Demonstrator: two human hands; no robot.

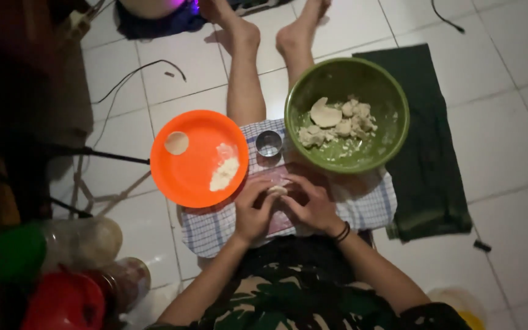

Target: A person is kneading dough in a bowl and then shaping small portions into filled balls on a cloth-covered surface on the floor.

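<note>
We sit on the tiled floor [508,140] with our legs out in front. A checked cloth [362,211] lies over our lap. Our left hand [253,211] and our right hand [314,205] meet in the middle, just above the cloth. Both hands pinch one small pale lump of dough [277,190]. The fingers of both hands curl around it, so we see only its top.

Just past our hands stands a small round metal cutter [269,143]. It sits on the cloth, between the two dishes.

To the left is an orange plate [187,174]. A little heap of white flour [224,174] lies on it. A flat round dough disc [176,143] lies near the plate's far edge, apart from the flour.

To the right is a green bowl [386,91]. More dough pieces [340,122] sit inside it, all lumpy and pale.

A dark green cloth [426,183] lies flat on the floor, partly under the bowl.

Near our left elbow some jars [87,241] lie on the floor. One has a red lid [62,302].
</note>
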